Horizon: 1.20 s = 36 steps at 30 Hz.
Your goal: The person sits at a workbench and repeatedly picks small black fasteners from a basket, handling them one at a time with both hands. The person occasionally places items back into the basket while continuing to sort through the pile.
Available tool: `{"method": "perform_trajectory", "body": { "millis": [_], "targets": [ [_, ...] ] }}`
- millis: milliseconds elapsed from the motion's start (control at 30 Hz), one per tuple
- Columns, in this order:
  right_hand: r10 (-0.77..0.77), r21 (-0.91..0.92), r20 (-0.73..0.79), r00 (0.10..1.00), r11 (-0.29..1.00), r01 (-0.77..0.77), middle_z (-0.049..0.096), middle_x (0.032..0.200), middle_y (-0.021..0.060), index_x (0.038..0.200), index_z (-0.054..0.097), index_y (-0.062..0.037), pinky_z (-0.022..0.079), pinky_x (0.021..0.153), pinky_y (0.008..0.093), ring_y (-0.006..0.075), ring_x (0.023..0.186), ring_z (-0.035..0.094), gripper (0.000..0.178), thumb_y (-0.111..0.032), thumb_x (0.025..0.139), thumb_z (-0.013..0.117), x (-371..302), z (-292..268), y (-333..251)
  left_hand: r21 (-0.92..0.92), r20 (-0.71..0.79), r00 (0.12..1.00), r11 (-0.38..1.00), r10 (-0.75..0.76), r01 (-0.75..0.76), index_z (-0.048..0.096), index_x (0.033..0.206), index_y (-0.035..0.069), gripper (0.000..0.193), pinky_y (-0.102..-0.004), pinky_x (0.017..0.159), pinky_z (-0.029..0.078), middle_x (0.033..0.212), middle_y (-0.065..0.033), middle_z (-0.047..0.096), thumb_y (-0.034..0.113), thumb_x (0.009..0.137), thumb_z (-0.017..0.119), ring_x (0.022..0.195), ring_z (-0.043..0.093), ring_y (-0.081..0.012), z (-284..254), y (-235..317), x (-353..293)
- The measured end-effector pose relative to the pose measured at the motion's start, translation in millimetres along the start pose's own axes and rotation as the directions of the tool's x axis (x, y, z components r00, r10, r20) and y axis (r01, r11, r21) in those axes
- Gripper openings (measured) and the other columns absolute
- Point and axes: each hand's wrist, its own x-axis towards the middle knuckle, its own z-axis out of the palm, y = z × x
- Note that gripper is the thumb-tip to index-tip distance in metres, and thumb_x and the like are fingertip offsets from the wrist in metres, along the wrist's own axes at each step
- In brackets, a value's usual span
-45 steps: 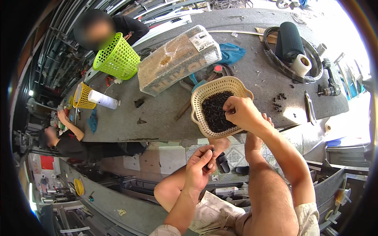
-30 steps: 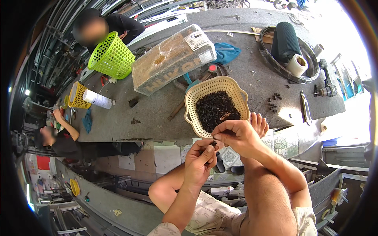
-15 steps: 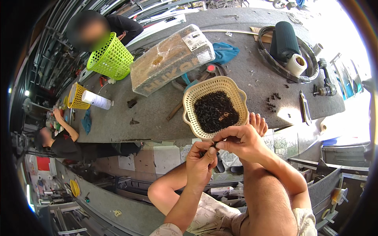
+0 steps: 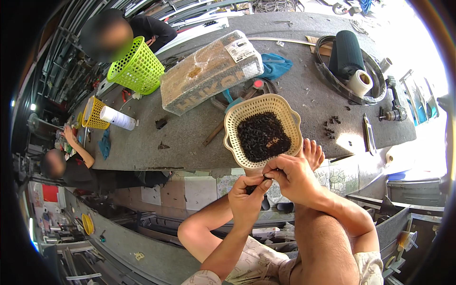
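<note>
My left hand (image 4: 245, 198) and my right hand (image 4: 295, 179) meet just in front of the cream plastic basket (image 4: 230, 124). Both are closed in a pinch. Between the fingertips is a small black piece (image 4: 267, 177), mostly hidden; its exact kind cannot be made out. More black shows inside the curl of my left fingers. The basket, with perforated sides and looped handles, stands at the near edge of the workbench. Many small black pieces (image 4: 259, 133) fill its bottom, leaving a patch of the base showing.
On the grey workbench (image 4: 190, 137) are a wrapped carton (image 4: 209, 71), a green basket (image 4: 147, 71), a spray can (image 4: 118, 118), a utility knife (image 4: 369, 134), a drill (image 4: 394, 107) and a coil (image 4: 375, 98) around rolls. Loose black pieces (image 4: 331, 127) lie right. Two other people sit left.
My hands stay together at the fingertips, with the fingers slightly shifted. The whole view has moved a little. The person at far left has moved an arm slightly.
</note>
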Motion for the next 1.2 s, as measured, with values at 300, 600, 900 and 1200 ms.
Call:
{"method": "perform_trajectory", "body": {
  "millis": [300,600,900,1200],
  "targets": [
    [0.135,0.164,0.188,0.973,0.972,-0.167,0.076,0.095,0.0115,0.104,0.073,-0.0010,0.055,0.080,0.0329,0.0209,0.086,0.073,0.016,-0.012,0.092,0.074,20.0,-8.8,-6.9,-0.220,0.102,0.992,0.971,-0.078,0.099,0.067,0.108,0.005,0.015,-0.0205,0.046,0.034,0.080,-0.0017,0.064,0.009,0.096,0.074,0.054,0.047,-0.0039,-14.9,5.3,4.6],
    [-0.007,-0.112,-0.105,0.994,0.994,-0.005,0.074,0.087,0.0156,0.096,0.074,-0.0025,0.057,0.075,0.0389,0.0331,0.083,0.074,0.014,-0.005,0.083,0.075,93.6,-16.9,9.8,-0.405,0.242,0.850,0.747,-0.468,0.527,0.062,0.112,0.003,0.014,-0.0266,0.053,0.040,0.100,-0.0073,0.062,0.011,0.102,0.058,0.070,0.055,-0.0128,-43.1,-1.7,-13.5],
    [-0.036,-0.274,0.070,0.997,0.960,0.054,0.075,0.084,0.0146,0.095,0.079,-0.0077,0.058,0.077,0.0415,0.0327,0.080,0.074,0.022,-0.001,0.075,0.072,75.3,-15.1,52.4,-0.295,0.258,0.662,0.595,-0.704,0.748,0.062,0.118,0.001,0.019,-0.0287,0.061,0.047,0.105,-0.0094,0.065,0.007,0.100,0.059,0.078,0.061,-0.0136,-79.9,-44.4,-56.5],
    [0.184,-0.700,0.433,0.882,0.685,0.200,0.071,0.072,0.0196,0.076,0.076,-0.0012,0.059,0.064,0.0420,0.0362,0.071,0.074,0.012,-0.009,0.067,0.075,83.9,4.4,63.4,-0.382,0.302,0.701,0.592,-0.646,0.710,0.058,0.123,0.002,0.021,-0.0303,0.071,0.052,0.122,-0.0161,0.066,0.009,0.104,0.052,0.087,0.064,-0.0176,-72.1,-35.1,-50.5]
  ]
}}
